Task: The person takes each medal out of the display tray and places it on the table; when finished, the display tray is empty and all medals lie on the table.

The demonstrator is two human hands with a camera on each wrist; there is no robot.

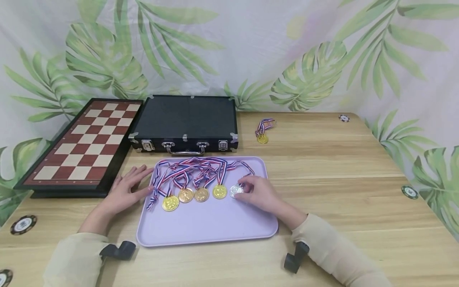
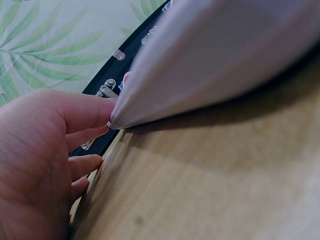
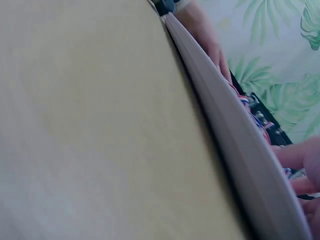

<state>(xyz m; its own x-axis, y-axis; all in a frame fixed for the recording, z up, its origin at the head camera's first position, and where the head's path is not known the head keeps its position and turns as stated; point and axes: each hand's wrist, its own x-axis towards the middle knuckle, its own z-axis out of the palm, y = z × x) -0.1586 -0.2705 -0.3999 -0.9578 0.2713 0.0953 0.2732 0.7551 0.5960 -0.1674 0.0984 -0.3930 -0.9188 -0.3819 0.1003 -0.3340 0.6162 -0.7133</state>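
Observation:
In the head view, a lilac tray holds a row of medals on striped ribbons. From the left lie a gold medal, two bronze medals, another gold medal and a silver medal. My right hand pinches the silver medal at its right edge with thumb and fingers. Beside the tray's left rim rests my left hand, its fingers loosely extended and fingertips at the rim. The left wrist view shows the left hand against the tray's edge. Striped ribbons lie tangled along the back.
A black case stands behind the tray, a chessboard to its left. One more gold medal lies with its ribbon on the table at back right. Poker chips are spread near the table edges.

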